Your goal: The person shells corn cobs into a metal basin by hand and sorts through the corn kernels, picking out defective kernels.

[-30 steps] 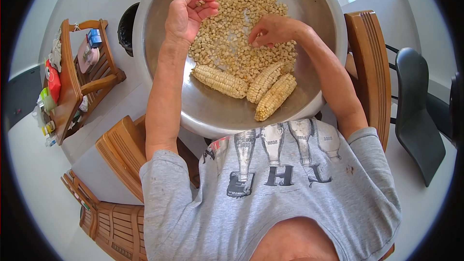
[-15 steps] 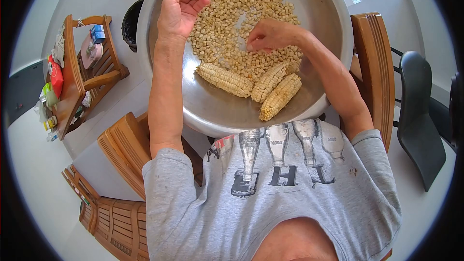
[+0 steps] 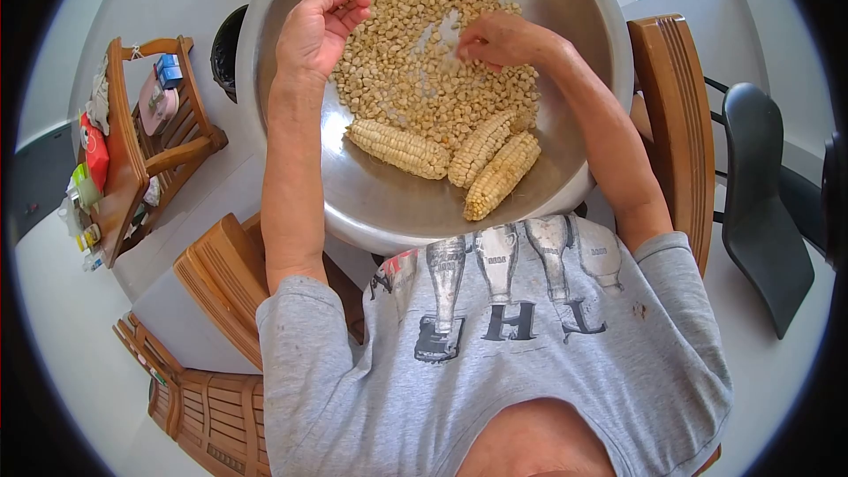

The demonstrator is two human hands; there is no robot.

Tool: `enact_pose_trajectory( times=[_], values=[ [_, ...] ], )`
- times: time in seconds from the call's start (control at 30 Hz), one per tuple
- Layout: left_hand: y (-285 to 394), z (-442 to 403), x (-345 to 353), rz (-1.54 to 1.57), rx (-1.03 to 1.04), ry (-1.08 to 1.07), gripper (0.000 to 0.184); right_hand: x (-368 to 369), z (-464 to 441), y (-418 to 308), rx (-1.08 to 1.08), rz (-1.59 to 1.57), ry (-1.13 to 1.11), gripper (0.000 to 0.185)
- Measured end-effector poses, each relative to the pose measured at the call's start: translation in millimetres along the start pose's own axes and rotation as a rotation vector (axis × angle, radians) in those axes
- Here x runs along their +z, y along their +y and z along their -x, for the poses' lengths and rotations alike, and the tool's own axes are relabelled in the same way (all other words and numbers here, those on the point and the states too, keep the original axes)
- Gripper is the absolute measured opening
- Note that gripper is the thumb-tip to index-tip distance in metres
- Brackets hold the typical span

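A wide metal basin [image 3: 565, 159] holds a broad layer of loose pale corn kernels [image 3: 397, 62]. Over its upper left part is my left hand [image 3: 320, 28], palm turned up, thumb and fingertips drawn together around what looks like a corn kernel, mostly hidden. My right hand [image 3: 505, 39] reaches palm down to the kernels, its fingers curled beside a bare patch of metal. Motion smears those fingertips, and whatever is beneath them is hidden. Three ears of corn lie at the near side: one at left [image 3: 397, 148], one in the middle [image 3: 481, 148], one at right [image 3: 502, 177].
Wooden chairs stand at the right [image 3: 676, 132] and lower left [image 3: 221, 283] of the basin. Farther right is a black chair [image 3: 751, 203]. A black bin [image 3: 226, 53] stands left of the basin, and a wooden bench [image 3: 132, 159] carries packages.
My right hand has moved away from me across the kernels. My left hand stays raised, with its fingers drawn closer together. The whole view has shifted slightly.
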State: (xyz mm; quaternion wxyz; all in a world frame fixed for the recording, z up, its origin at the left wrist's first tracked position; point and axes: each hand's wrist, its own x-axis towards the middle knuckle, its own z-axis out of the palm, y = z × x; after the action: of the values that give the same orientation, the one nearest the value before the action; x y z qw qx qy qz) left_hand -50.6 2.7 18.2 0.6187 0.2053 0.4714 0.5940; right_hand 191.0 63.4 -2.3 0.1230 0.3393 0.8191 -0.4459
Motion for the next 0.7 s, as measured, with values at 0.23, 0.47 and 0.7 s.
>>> enact_pose_trajectory(
  times=[0.23, 0.47, 0.7],
  values=[
    [-0.2, 0.6, 0.6, -0.027, -0.022, -0.014, 0.018, 6.2, -3.3, 2.8, 0.017, -0.040, 0.284, 0.018],
    [-1.2, 1.6, 0.9, -0.047, -0.033, -0.040, 0.019, 16.2, -8.0, 2.4, -0.092, 0.009, 0.033, 0.019],
    [-2.3, 0.9, 3.8, -0.042, -0.024, -0.023, 0.020, 10.6, -2.9, -11.8, -0.056, -0.116, -0.036, 0.020]
  ],
)
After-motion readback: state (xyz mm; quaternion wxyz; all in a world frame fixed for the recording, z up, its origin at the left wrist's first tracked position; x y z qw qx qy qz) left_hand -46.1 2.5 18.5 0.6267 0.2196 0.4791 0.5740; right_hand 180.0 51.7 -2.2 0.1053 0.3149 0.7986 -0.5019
